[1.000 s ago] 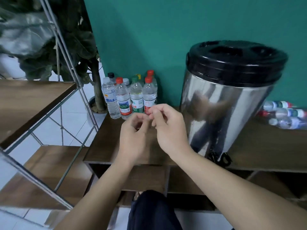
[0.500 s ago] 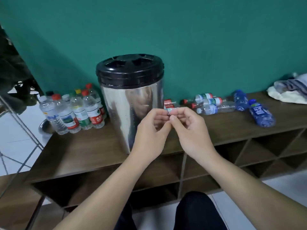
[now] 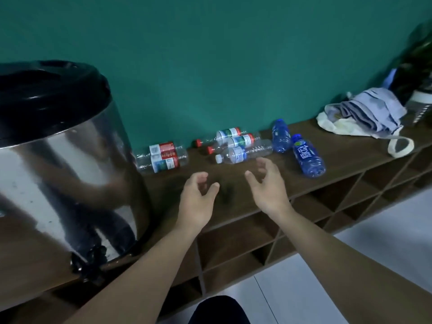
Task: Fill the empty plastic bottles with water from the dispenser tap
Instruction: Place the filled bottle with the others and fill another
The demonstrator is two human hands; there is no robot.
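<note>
A steel water dispenser (image 3: 58, 174) with a black lid fills the left; its black tap (image 3: 90, 265) juts out low at the front. Several empty plastic bottles lie on their sides along the wall: two clear ones with red labels (image 3: 163, 156), a cluster of three clear ones (image 3: 236, 146), and two blue ones (image 3: 307, 155). My left hand (image 3: 197, 202) and my right hand (image 3: 268, 183) hover apart over the shelf top, fingers loosely spread, holding nothing. The right hand is just short of the clear cluster.
The bottles lie on a long brown wooden shelf unit (image 3: 350, 169) with open cubbies below, against a teal wall. A heap of cloth and a white bag (image 3: 364, 118) sits at the far right, a plant pot (image 3: 418, 104) behind it. White tiled floor lies below.
My view swung right, so the standing capped bottles left the frame. My hands, which were pressed together fingertip to fingertip, have parted and opened above the shelf.
</note>
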